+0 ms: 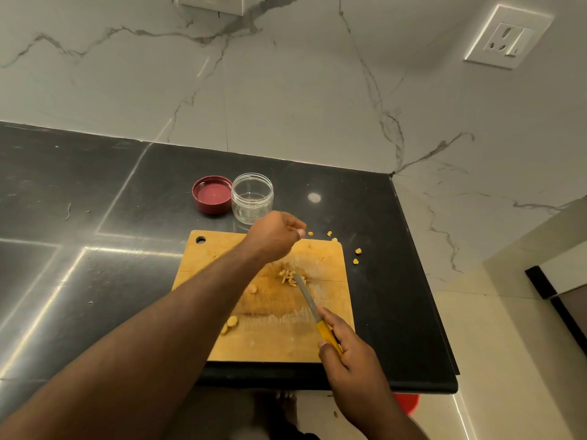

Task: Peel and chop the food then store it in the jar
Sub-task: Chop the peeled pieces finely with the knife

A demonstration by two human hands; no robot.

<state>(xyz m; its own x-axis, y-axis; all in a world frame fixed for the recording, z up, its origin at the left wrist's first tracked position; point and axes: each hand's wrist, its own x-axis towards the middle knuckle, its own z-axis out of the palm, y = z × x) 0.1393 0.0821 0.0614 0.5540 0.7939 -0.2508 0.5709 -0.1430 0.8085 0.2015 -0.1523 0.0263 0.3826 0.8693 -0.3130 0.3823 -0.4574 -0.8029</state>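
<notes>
On the cutting board (254, 341), right hand (346, 354) gripping a yellow-handled knife (313, 308), blade pointing away toward chopped pieces (290, 276), left hand (274, 235) curling fingers at the board's far edge, holding unclear, empty jar (252, 198) standing just beyond, red lid (212, 194) beside it.

The right hand (346, 350) holds a yellow knife (314, 312) over the wooden cutting board (270, 341); the left hand (273, 238) reaches toward yellow bits (330, 234).

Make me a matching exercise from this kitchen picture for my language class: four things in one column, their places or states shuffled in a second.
1. jar
2. lid
3. knife
4. stray pieces

A. in the right hand
B. upside down, left of the jar
C. on the counter, off the board
D. open, empty

Pairs: 1-D, 2-B, 3-A, 4-C
</notes>
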